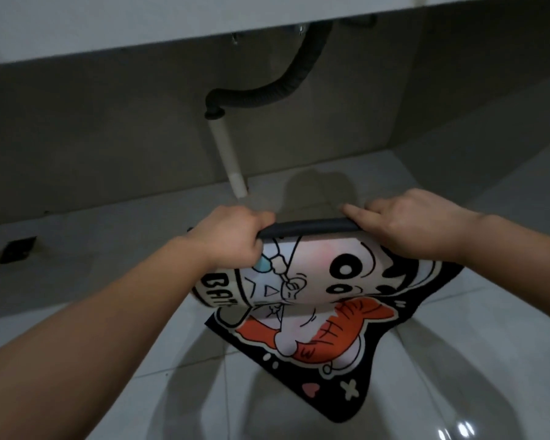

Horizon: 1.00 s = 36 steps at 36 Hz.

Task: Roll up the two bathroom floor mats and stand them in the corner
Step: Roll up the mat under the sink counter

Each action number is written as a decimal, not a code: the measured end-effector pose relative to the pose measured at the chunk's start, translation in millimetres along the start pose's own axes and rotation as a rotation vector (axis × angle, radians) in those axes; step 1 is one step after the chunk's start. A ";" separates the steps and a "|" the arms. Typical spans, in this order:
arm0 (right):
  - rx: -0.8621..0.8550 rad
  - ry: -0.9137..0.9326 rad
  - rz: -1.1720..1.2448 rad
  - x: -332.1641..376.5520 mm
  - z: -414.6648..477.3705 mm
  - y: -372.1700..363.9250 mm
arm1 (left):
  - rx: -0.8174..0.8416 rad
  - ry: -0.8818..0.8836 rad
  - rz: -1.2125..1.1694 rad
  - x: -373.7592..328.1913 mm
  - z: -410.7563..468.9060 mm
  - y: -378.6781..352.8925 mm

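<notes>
Hose [267, 93] and white pipe [225, 157] beyond mat [331, 315], floor drain [16, 249] at left.

dim overall | glare on floor tiles [464, 430] lower right | soft motion blur | edges bowed by wide-angle

black letters "BAT" on white band of cartoon floor mat [315, 300], partly curled

The floor [159, 369] is pale, glossy tile with thin grout lines. A cartoon-printed mat [318, 341] with a black border lies on it at an angle: its near part rests on the tiles, its far end is raised and curled over. A dark square drain [17, 249] sits in the floor at left. A white pipe [231, 166] meets the floor by the wall [108, 147].
</notes>
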State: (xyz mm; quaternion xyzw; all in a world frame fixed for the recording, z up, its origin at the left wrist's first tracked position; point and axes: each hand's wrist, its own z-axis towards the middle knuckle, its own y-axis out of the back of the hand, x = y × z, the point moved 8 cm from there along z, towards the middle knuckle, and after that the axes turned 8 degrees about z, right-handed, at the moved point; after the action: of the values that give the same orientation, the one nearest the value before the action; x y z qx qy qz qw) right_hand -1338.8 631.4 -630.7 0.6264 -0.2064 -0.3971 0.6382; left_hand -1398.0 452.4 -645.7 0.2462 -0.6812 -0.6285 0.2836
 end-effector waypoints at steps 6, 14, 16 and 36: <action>-0.050 -0.004 0.024 1.3 -0.8 4.7 | -0.095 -0.083 0.018 -4.2 2.1 4.9; -0.058 -0.016 0.026 3.4 0.2 5.2 | -0.044 -0.037 0.105 -1.6 6.0 2.9; -0.061 -0.030 0.010 3.4 1.3 5.9 | -0.043 -0.016 0.098 -1.4 7.8 4.8; 0.169 -0.214 0.034 3.4 13.8 -7.1 | -0.128 -0.019 0.018 -4.9 15.5 -5.7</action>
State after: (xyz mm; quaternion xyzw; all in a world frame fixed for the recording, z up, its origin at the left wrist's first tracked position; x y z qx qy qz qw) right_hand -1349.1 620.7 -636.5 0.6284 -0.3167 -0.4320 0.5641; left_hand -1405.4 466.4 -652.6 0.2153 -0.6446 -0.6704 0.2977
